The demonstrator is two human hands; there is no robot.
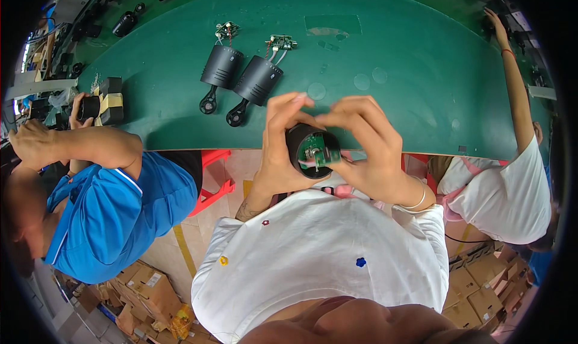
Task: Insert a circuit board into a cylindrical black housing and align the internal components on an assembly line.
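Note:
My left hand (278, 151) wraps round a black cylindrical housing (294, 145), held at the table's near edge with its open end up toward me. Inside the opening sits a green circuit board (314, 146). My right hand (374, 148) reaches in from the other side, thumb at the board's edge and fingers curled above the far rim; its fingertips are partly blurred. Two similar dark grey housings (221, 67) (259, 80) lie beyond my left hand. Each has a black looped end piece and a small board (281, 41) hanging out on wires.
The green table (421, 85) spans the front. At the left, a person in a blue shirt (114, 211) holds a black round part (90, 107) beside a taped dark block (111, 101). Another person's arm (512, 85) stretches over the right side. Red stools (212, 184) and cardboard boxes (144, 284) stand below.

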